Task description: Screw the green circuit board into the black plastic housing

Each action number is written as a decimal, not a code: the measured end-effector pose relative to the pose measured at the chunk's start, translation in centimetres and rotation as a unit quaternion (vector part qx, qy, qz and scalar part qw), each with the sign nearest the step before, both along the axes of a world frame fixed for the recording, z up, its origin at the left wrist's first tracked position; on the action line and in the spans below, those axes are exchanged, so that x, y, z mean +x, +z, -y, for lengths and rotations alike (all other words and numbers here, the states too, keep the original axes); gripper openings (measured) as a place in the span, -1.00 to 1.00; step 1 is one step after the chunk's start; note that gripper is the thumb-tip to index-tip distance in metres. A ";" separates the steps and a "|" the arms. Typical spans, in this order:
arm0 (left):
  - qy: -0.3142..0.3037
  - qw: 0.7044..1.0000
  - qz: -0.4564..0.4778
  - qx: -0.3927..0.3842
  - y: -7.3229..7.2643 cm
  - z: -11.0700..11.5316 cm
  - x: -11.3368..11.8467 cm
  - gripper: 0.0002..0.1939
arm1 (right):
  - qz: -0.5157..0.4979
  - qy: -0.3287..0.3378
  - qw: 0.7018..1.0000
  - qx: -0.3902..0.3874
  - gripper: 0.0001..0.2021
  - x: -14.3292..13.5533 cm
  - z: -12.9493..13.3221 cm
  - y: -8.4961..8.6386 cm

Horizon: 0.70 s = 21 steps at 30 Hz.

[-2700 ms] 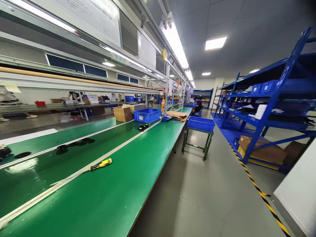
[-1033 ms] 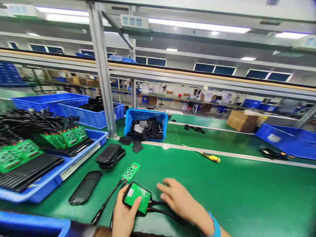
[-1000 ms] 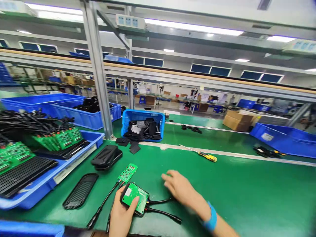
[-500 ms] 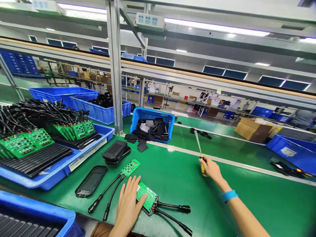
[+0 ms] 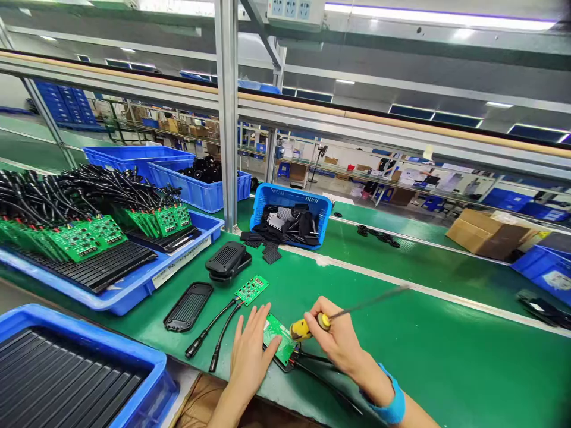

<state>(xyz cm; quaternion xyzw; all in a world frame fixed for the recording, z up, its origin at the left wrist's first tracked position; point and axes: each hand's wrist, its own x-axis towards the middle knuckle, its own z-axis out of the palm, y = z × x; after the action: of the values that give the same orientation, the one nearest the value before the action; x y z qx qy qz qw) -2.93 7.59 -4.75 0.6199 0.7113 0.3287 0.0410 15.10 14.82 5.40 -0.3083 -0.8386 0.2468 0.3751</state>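
Now the left hand (image 5: pixel 250 351) is lying flat with fingers spread, pinning the board (image 5: pixel 280 346) to the table's (image 5: pixel 401 351) near edge; the right hand (image 5: pixel 336 336) is gripping the screwdriver (image 5: pixel 312 326), shaft pointing away; turning its tip toward the board seems next.

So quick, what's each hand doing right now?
Left hand: open, flat on the green circuit board.
Right hand: closed around the yellow-handled screwdriver, shaft pointing away to the right.
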 end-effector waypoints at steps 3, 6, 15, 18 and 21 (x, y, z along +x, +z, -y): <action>0.000 1.000 0.002 0.009 0.0 0.1 -0.1 -0.41 | 0.016 0.076 0.997 0.030 -0.81 -0.8 1.6 -0.1; -0.001 1.000 0.009 0.019 0.0 0.2 -0.1 -0.39 | 0.106 0.113 0.988 0.016 -0.82 -1.0 2.2 -0.6; -0.002 0.989 0.131 0.068 0.8 0.9 0.1 -0.47 | 0.397 -0.165 0.897 0.106 -0.93 6.2 -5.3 -2.6; -0.009 0.969 0.221 0.110 2.2 1.9 0.4 -0.47 | 0.386 -0.148 0.905 0.102 -0.91 8.5 -5.9 -4.6; 0.018 0.940 0.309 0.143 3.1 2.6 0.8 -0.37 | 0.297 -0.147 0.931 0.153 -0.75 8.7 -4.6 -6.4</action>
<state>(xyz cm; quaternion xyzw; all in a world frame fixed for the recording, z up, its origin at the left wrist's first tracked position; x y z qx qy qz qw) -2.09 4.94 -1.66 0.4740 0.6201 0.6033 0.1635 23.83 19.47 -0.96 -0.4264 -0.8846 -0.0450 0.1832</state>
